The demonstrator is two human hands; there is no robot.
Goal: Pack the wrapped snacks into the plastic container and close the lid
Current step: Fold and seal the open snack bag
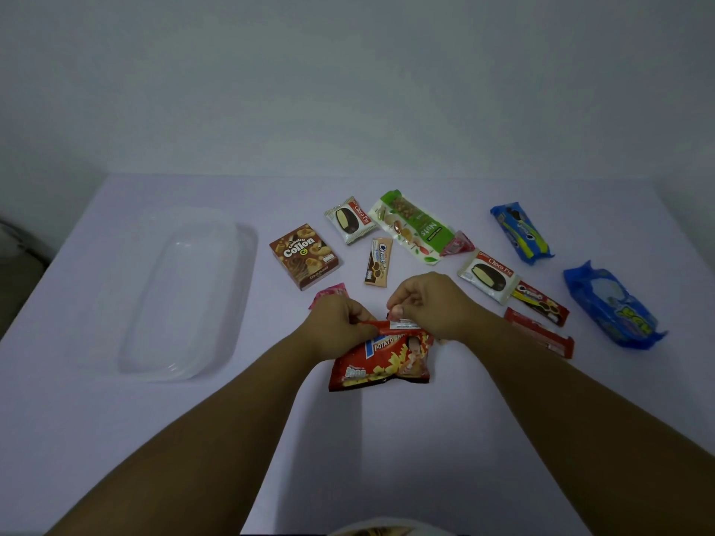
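Near the table's front edge, left hand (340,323) and right hand (421,303) pinch the potato snack bag (381,359) top seam, ready for lifting toward the plastic container (174,292) at left

Both hands (387,315) pinching red potato snack bag (381,361) — perhaps lifted, clear container (185,292) left

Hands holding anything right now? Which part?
Both. The left hand and right hand pinch the top sealed edge of the red potato snack bag, one at each end.
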